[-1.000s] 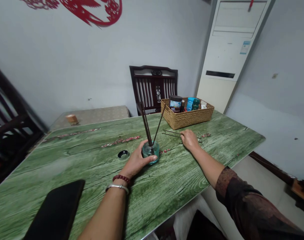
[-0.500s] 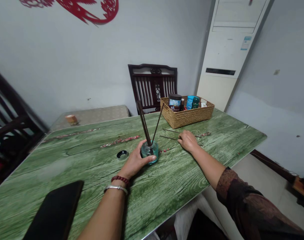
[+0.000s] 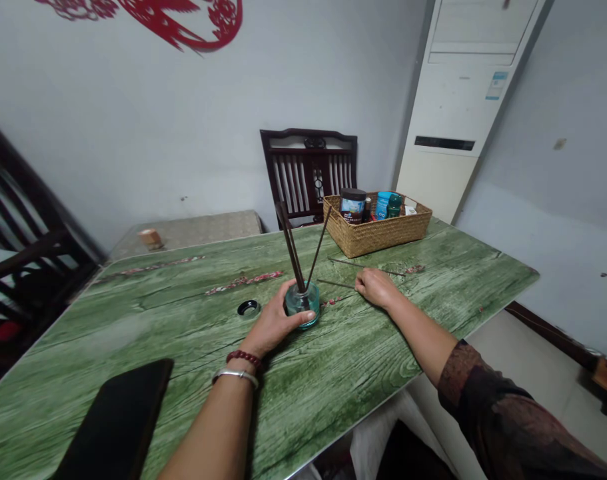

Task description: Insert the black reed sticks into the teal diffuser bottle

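My left hand (image 3: 278, 319) is wrapped round a small glass bottle (image 3: 303, 305) of teal liquid on the green table. Several dark sticks (image 3: 293, 252) stand in the bottle's neck, one leaning right. To the right, my right hand (image 3: 376, 287) has its fingers pinched on a thin dark stick (image 3: 336, 283) low over the tabletop. Behind that hand, another thin stick (image 3: 366, 267) lies on the table. A black ring-shaped cap (image 3: 248, 308) rests left of the bottle.
A wicker basket (image 3: 383, 240) with jars and bottles stands behind my right hand. A black flat object (image 3: 116, 420) lies at the near left of the green table (image 3: 183, 320). Beyond the table are a dark wooden chair (image 3: 310, 150) and an orange-brown cup-like object (image 3: 150, 237).
My right hand has drawn slightly nearer, and the stick in its fingers has moved away from the one lying behind. My left hand keeps its hold on the bottle. The view has shifted slightly.
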Tool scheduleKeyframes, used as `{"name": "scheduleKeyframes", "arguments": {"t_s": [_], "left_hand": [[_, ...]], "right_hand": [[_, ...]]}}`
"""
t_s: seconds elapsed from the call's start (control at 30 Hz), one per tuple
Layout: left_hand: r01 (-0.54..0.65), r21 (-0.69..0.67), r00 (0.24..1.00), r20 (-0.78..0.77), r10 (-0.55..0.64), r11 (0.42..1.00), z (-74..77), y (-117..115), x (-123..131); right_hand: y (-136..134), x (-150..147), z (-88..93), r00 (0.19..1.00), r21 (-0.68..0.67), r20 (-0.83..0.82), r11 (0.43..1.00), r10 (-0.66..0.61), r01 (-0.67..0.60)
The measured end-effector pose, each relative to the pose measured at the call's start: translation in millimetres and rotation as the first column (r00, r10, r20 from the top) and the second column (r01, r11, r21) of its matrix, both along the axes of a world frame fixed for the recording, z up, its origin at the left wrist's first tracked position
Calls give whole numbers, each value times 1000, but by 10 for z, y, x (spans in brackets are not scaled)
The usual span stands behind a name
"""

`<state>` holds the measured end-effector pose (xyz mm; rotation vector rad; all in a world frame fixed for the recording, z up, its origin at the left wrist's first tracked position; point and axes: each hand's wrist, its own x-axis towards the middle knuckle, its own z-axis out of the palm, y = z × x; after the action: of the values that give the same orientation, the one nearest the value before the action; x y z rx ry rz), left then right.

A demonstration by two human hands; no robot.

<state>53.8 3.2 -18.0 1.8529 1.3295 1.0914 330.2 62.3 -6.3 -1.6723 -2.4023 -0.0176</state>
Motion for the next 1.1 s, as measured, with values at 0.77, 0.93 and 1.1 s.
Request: {"name": "scheduleKeyframes", "arguments": {"t_s": [0.77, 0.93, 1.1], "left_hand": [[66, 4, 996, 53, -66, 998, -30, 10, -2], [73, 12, 995, 65, -74, 997, -19, 4, 5], [78, 51, 993, 80, -82, 996, -28, 19, 10]], "right_hand": [[74, -573, 843, -36, 24, -999, 942, 12, -335], [110, -746, 945, -97, 128, -990, 918, 98, -375], [93, -904, 1027, -46, 150, -989, 908, 143, -390]]}}
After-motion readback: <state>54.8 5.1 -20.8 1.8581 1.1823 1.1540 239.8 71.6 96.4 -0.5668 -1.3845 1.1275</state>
